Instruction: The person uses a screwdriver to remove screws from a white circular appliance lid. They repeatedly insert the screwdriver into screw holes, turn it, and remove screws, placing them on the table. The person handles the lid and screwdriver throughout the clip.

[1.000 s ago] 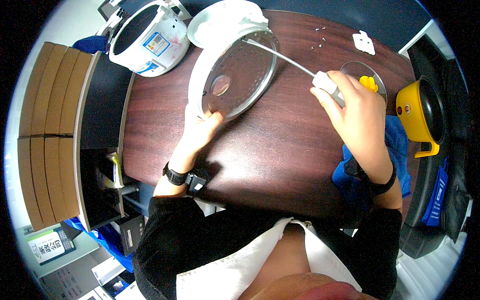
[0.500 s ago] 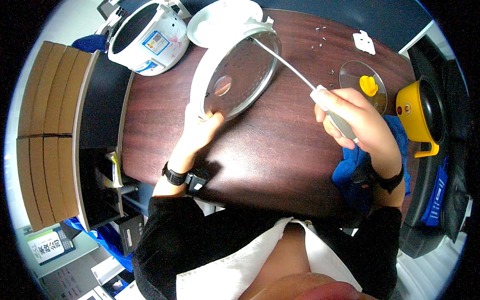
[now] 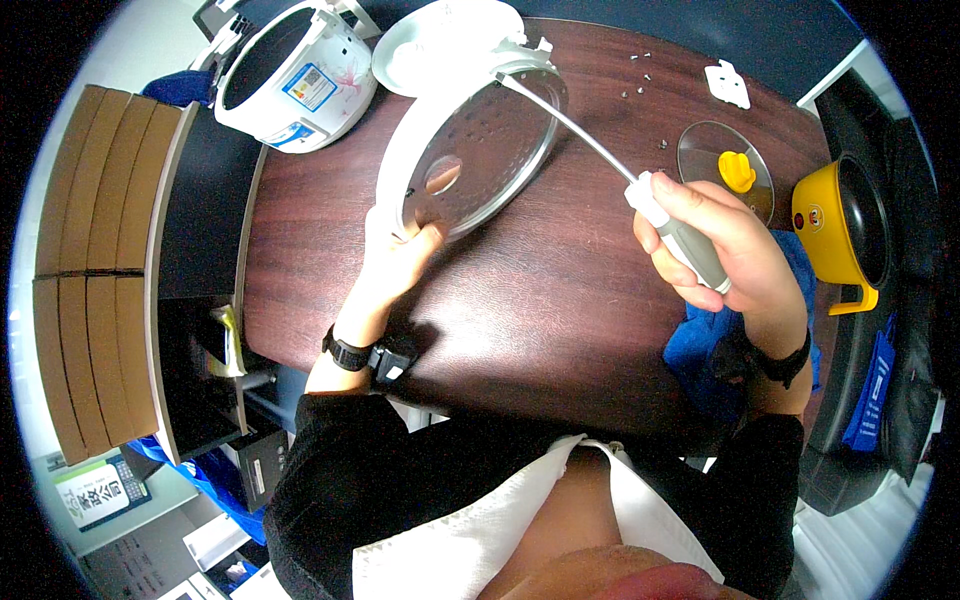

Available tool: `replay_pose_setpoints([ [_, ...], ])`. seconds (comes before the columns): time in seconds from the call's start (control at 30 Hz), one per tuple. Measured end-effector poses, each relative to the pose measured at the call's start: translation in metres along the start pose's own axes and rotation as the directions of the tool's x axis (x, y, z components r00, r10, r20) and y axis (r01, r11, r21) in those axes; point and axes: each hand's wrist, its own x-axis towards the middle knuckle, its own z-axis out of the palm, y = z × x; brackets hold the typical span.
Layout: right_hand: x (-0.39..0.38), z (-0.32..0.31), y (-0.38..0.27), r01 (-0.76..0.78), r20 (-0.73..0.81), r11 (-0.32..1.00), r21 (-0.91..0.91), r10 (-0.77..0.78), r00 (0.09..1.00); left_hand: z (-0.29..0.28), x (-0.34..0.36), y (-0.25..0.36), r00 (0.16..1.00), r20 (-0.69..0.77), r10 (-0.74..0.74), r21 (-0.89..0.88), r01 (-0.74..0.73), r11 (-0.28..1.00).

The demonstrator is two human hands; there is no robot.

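Note:
My left hand [image 3: 400, 255] grips the lower rim of a round white lid with a perforated metal inner plate [image 3: 478, 140], holding it tilted up on edge. My right hand [image 3: 715, 245] is closed around the grey-and-white handle of a long screwdriver [image 3: 570, 122], whose tip meets the lid's upper rim. A white cover piece [image 3: 430, 45] lies just behind the lid. Several small screws [image 3: 646, 77] and a white plastic plate [image 3: 727, 85] are on the tabletop, beyond the screwdriver. A glass lid with a yellow knob [image 3: 737, 170] lies to the right.
A white cooker body [image 3: 330, 120] stands at the back left of the dark wooden table [image 3: 330, 230]. A yellow pot [image 3: 820, 225] and a blue cloth [image 3: 685, 360] are at the right. Stacked cardboard boxes [image 3: 95, 220] are beyond the left edge.
My right hand has rolled round and moved slightly down and right, now showing more of the screwdriver's handle. The lid has shifted a little; my left hand stays on its rim.

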Motion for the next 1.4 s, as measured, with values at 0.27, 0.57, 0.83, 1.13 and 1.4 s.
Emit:
replay_pose_setpoints([
  [0.27,0.003,0.001,0.003,-0.037,0.009,0.999,0.021,0.037,0.999,0.006,0.001,0.001,0.996,-0.086,-0.009,-0.049,0.004,0.999],
  [0.57,0.005,0.001,0.003,-0.015,0.001,1.000,-0.001,0.015,1.000,0.007,0.001,0.002,0.996,-0.086,0.000,-0.059,-0.005,0.998],
  [0.83,0.005,0.006,0.006,0.037,-0.122,0.975,-0.218,-0.065,0.990,0.025,0.008,0.017,0.976,-0.205,0.078,-0.104,-0.101,0.989],
  [1.13,0.010,0.013,0.017,-0.027,-0.137,0.149,-0.989,-0.804,0.578,0.006,-0.005,-0.001,0.997,-0.047,-0.060,0.051,0.062,0.997],
  [1.4,0.011,0.006,0.015,0.056,-0.189,0.310,-0.949,-0.703,0.686,0.012,0.002,0.013,0.990,-0.125,-0.064,0.038,0.069,0.997],
])
